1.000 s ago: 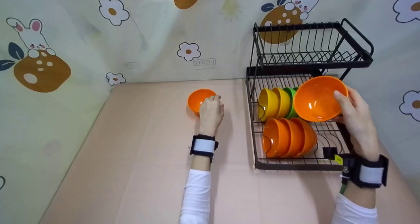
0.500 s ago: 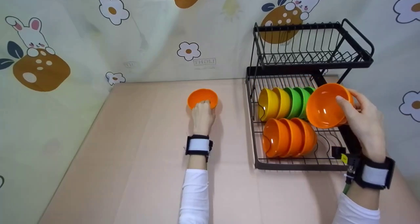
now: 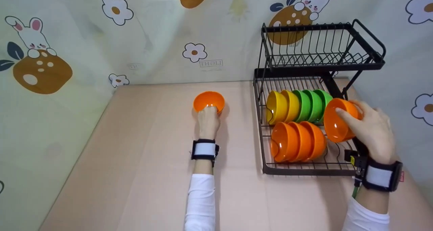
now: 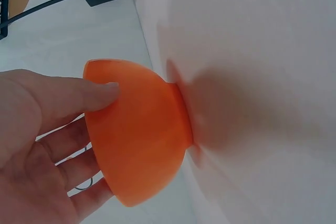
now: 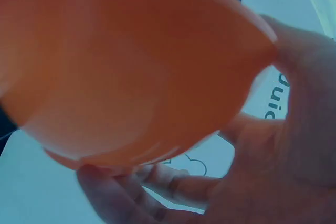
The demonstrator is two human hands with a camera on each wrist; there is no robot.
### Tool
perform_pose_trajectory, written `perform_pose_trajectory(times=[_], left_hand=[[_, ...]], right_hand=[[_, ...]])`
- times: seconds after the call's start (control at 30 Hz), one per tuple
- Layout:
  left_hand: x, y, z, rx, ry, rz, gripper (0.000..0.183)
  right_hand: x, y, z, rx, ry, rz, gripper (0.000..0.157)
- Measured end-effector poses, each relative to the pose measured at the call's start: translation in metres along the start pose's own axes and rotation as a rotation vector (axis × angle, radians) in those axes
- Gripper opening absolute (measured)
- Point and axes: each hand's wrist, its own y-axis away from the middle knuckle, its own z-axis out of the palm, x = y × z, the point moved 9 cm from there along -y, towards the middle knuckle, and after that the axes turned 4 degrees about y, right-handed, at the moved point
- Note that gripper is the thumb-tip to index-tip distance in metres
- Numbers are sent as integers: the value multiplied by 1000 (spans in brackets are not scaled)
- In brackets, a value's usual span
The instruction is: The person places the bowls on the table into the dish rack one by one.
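Observation:
On the table, left of the rack, sits an orange bowl (image 3: 207,98). My left hand (image 3: 208,122) pinches its near rim, the thumb on the outer wall and the fingers inside, as the left wrist view shows with the bowl (image 4: 142,135) standing on its foot. Over the right part of the rack's lower tier, my right hand (image 3: 373,129) grips a second orange bowl (image 3: 338,121), tilted on its side with its mouth facing left. In the right wrist view this bowl (image 5: 131,77) fills much of the picture, fingers under it and thumb at the rim.
A black two-tier dish rack (image 3: 308,172) stands at the right. Its lower tier holds yellow bowls (image 3: 276,108) and green bowls (image 3: 316,106) in the back row. Tilted orange bowls (image 3: 284,143) line the front row. The upper tier (image 3: 324,68) overhangs the back.
My right hand has brought its bowl right and toward me, turning it more onto its side. My left hand has shifted left onto the table bowl's near rim; that bowl has stayed put.

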Motion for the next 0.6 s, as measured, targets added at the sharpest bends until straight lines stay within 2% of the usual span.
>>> perform_pose_trajectory(times=[0.27, 0.6], left_hand=[[2, 2, -2, 18, -17, 19, 14], [2, 3, -2, 22, -12, 15, 17]], right_hand=[[0, -2, 23, -217, 100, -48, 89], [-2, -10, 47, -380, 165, -100, 90]])
